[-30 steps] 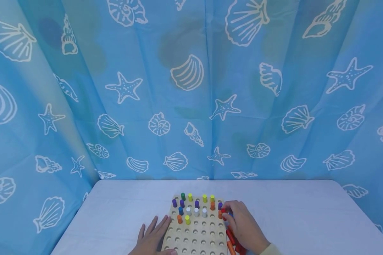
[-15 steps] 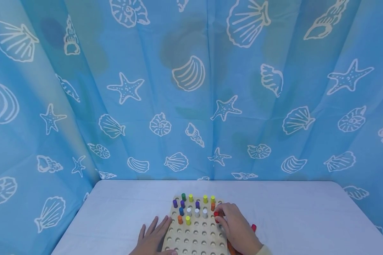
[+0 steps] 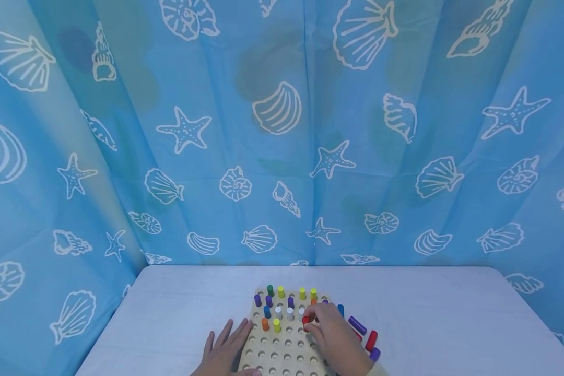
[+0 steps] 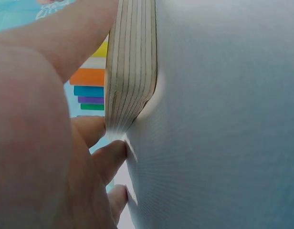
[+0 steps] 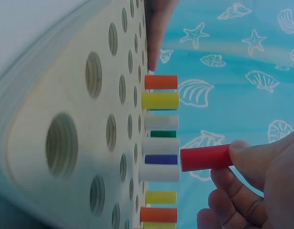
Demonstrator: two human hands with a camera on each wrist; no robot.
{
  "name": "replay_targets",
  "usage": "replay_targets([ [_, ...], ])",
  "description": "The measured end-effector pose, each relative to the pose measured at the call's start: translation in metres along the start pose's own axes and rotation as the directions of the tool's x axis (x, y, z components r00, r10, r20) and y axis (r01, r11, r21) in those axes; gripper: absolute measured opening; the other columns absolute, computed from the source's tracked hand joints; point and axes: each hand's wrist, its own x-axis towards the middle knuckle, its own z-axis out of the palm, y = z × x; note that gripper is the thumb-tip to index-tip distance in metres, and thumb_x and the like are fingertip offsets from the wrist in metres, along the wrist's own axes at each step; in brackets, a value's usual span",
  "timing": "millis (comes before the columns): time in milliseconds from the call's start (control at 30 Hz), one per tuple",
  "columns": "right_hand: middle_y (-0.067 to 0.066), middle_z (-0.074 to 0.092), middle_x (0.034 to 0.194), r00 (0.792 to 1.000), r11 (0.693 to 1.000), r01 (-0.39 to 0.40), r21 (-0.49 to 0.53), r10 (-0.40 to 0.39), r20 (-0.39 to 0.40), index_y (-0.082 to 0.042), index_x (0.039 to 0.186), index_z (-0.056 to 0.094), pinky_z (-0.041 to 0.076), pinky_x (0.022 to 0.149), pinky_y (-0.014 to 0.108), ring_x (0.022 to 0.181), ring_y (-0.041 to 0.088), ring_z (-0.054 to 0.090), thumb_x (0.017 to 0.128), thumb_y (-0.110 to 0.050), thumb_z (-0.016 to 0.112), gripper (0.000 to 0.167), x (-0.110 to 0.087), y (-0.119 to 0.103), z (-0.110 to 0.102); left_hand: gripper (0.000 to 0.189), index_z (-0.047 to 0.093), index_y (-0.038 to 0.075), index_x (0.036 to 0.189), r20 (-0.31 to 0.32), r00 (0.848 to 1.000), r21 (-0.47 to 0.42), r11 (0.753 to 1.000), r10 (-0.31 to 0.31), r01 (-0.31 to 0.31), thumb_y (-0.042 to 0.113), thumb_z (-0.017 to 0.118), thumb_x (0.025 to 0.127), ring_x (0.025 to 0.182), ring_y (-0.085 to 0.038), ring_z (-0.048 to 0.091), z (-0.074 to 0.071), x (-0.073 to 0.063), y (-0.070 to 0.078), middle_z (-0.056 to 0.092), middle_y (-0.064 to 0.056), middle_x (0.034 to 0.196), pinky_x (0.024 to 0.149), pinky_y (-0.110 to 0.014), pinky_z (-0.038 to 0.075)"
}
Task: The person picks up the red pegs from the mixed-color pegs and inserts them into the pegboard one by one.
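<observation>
A wooden pegboard [image 3: 282, 349] with rows of round holes lies on the table, coloured pegs standing in its far rows. My right hand [image 3: 335, 338] pinches a red peg [image 5: 206, 157] between thumb and fingers. In the right wrist view the peg is held end-on towards the board, apart from its face and near the white pegs [image 5: 160, 172]. My left hand [image 3: 223, 351] rests at the board's left side with its fingers spread. The left wrist view shows its fingertips beside the layered edge of the board [image 4: 131, 62].
Loose pegs lie right of the board, among them a purple peg [image 3: 357, 325], a red peg [image 3: 372, 340] and a blue peg [image 3: 340, 309]. The right forearm hides part of the board's right side. A blue shell-print curtain [image 3: 282, 172] hangs behind the white table [image 3: 451, 324].
My right hand has carried the red peg leftward across the board, from its right edge towards the white pegs. Loose pegs it had covered now show. The left hand stays in place.
</observation>
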Motion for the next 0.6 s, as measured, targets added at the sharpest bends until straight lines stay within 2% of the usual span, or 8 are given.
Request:
replay_targets([
  [267, -0.003, 0.056, 0.108, 1.000, 0.999, 0.011, 0.048, -0.012, 0.021, -0.017, 0.111, 0.061, 0.055, 0.095, 0.050, 0.103, 0.019, 0.053, 0.101, -0.022, 0.062, 0.011, 0.002, -0.004, 0.006, 0.105, 0.031, 0.013, 0.159, -0.006, 1.000, 0.019, 1.000, -0.006, 0.007, 0.079, 0.058, 0.081, 0.150, -0.047, 0.013, -0.002, -0.001, 0.003, 0.034, -0.012, 0.161, 0.115, -0.077, -0.001],
  [600, -0.005, 0.058, 0.110, 0.998, 0.998, 0.049, 0.037, -0.050, 0.039, -0.017, 0.115, 0.061, 0.052, 0.100, 0.052, 0.111, 0.022, 0.056, 0.101, -0.023, 0.063, 0.016, 0.001, -0.008, 0.014, 0.105, 0.030, 0.013, 0.159, 0.001, 1.000, 0.015, 1.000, -0.022, 0.022, 0.078, 0.060, 0.081, 0.150, -0.048, 0.012, -0.003, 0.000, 0.003, 0.033, -0.013, 0.162, 0.114, -0.078, -0.001],
])
